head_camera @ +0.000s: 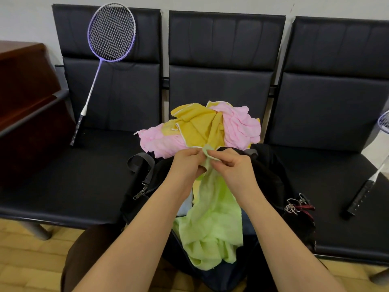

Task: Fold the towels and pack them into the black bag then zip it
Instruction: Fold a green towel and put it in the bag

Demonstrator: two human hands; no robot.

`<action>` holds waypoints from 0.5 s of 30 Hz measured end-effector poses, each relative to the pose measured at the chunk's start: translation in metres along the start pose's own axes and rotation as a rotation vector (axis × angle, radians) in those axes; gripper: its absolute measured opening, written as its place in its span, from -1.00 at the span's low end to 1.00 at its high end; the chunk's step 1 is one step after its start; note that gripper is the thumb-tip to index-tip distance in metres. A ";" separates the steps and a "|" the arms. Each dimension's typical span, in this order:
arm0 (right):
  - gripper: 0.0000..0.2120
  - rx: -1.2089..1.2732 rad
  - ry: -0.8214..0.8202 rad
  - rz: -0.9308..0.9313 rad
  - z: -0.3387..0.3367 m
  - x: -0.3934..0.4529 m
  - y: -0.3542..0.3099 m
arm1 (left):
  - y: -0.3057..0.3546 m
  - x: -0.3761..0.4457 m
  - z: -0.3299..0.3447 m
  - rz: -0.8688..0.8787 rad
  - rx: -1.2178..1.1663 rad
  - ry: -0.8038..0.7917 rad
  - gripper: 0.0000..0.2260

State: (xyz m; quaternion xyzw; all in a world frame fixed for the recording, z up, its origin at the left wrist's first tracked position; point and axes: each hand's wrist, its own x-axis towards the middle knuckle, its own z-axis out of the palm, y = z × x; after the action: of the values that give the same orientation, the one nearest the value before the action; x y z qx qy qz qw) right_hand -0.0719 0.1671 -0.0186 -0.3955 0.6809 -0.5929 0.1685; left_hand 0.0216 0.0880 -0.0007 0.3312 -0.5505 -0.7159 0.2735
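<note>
A light green towel (pixel 212 220) hangs down over the open black bag (pixel 271 175) on the middle seat of the bench. My left hand (pixel 186 165) and my right hand (pixel 232 167) both pinch the towel's top corner, close together above the bag. Behind my hands lies a crumpled heap: a yellow towel (pixel 197 125) on top of a pink towel (pixel 240 127). A pale blue and a yellow cloth show inside the bag, mostly hidden by the green towel.
A purple badminton racket (pixel 105 49) leans on the left seat's backrest. A second racket (pixel 370 182) lies on the right seat. Keys on a ring (pixel 294 206) hang at the bag's right side. A brown wooden cabinet (pixel 25 91) stands at the left.
</note>
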 end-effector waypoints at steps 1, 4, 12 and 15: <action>-0.71 -0.010 0.008 0.003 0.001 0.001 0.002 | 0.001 -0.001 0.000 -0.006 -0.010 -0.005 -0.80; -0.72 -0.041 0.008 -0.012 0.002 0.002 0.002 | 0.003 -0.004 0.000 0.001 0.019 -0.032 -0.76; -0.63 0.204 -0.093 0.145 -0.026 0.016 -0.033 | 0.028 0.005 -0.010 0.108 0.234 -0.053 -0.85; -0.60 0.111 -0.277 0.108 -0.038 0.041 -0.056 | 0.060 0.007 -0.010 0.263 0.396 -0.148 -0.76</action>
State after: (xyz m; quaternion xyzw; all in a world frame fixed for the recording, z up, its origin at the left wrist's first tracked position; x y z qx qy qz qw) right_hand -0.1051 0.1631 0.0527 -0.4262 0.6377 -0.5595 0.3139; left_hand 0.0259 0.0618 0.0547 0.2506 -0.7369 -0.5747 0.2528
